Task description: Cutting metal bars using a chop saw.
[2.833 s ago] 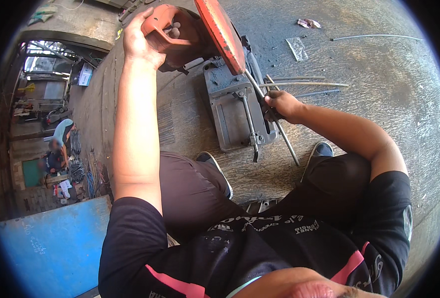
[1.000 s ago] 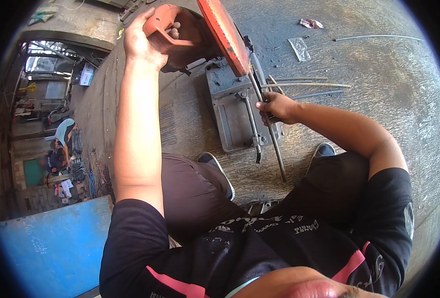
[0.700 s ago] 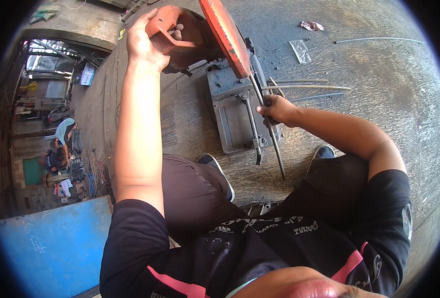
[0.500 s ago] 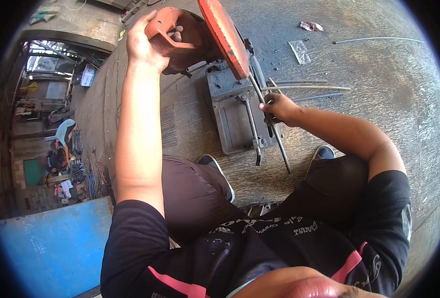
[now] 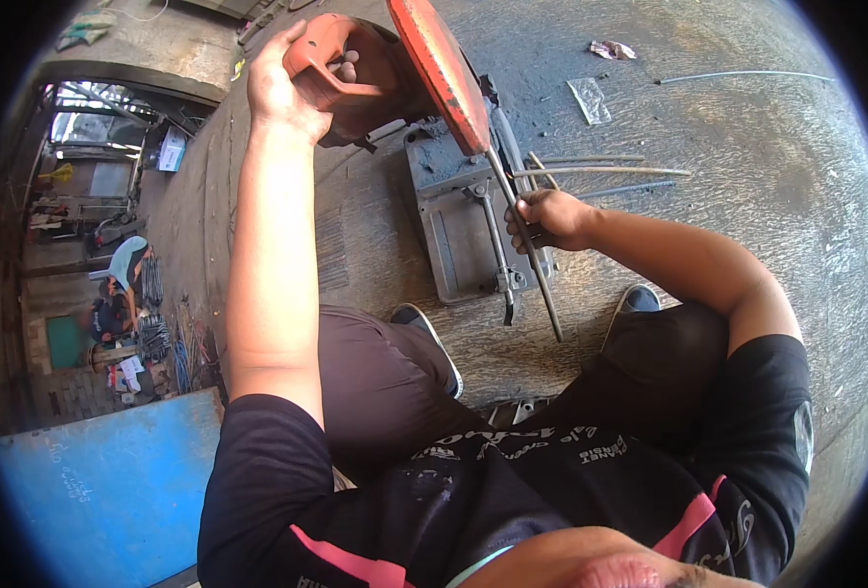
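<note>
A red chop saw [image 5: 438, 73] stands in front of me on a grey metal base [image 5: 453, 235], its blade guard raised on the right side. Up at the top left, my left hand [image 5: 292, 88] is wrapped round the saw's handle [image 5: 355, 89]; several fingertips show through the handle opening. My right hand [image 5: 551, 220] grips a thin metal rod [image 5: 542, 279] to the right of the clamp screw [image 5: 493, 225]. The rod slants from below the guard down toward my feet. Its far end is hidden behind the guard.
Several loose rods [image 5: 610, 172] lie on the floor right of the saw. Farther off are a clear plastic bag [image 5: 589, 101], a crumpled wrapper [image 5: 612, 50] and a long thin rod [image 5: 747, 75]. A blue panel [image 5: 110, 480] fills the lower left; two people [image 5: 125, 265] work beyond it.
My right hand has shifted slightly with the rod, whose near end has swung a little to the left. My left hand stays on the saw handle, nearly still.
</note>
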Demonstrator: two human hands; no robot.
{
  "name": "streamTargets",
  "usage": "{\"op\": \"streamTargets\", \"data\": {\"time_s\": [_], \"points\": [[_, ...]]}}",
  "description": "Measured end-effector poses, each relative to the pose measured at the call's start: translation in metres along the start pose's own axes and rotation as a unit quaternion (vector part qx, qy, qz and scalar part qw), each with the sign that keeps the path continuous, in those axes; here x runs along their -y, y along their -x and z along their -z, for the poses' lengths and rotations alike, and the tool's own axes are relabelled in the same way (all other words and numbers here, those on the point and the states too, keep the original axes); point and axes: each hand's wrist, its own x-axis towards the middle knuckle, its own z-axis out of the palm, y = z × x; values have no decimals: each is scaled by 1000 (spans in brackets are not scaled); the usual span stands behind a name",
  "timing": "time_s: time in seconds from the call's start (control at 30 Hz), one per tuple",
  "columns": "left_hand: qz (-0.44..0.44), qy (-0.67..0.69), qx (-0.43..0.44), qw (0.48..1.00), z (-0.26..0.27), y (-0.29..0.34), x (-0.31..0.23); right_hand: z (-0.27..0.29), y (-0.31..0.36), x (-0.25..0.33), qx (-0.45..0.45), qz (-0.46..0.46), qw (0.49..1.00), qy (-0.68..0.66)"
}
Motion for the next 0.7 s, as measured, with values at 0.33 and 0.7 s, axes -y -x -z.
{"op": "streamTargets", "data": {"time_s": [0.33, 0.7], "points": [[3, -4, -18, 1000, -2, 1, 1, 2, -1, -1, -76, 15, 997, 29], [-9, -7, -20, 1000, -2, 0, 2, 0, -5, 1, -153, 30, 984, 80]]}}
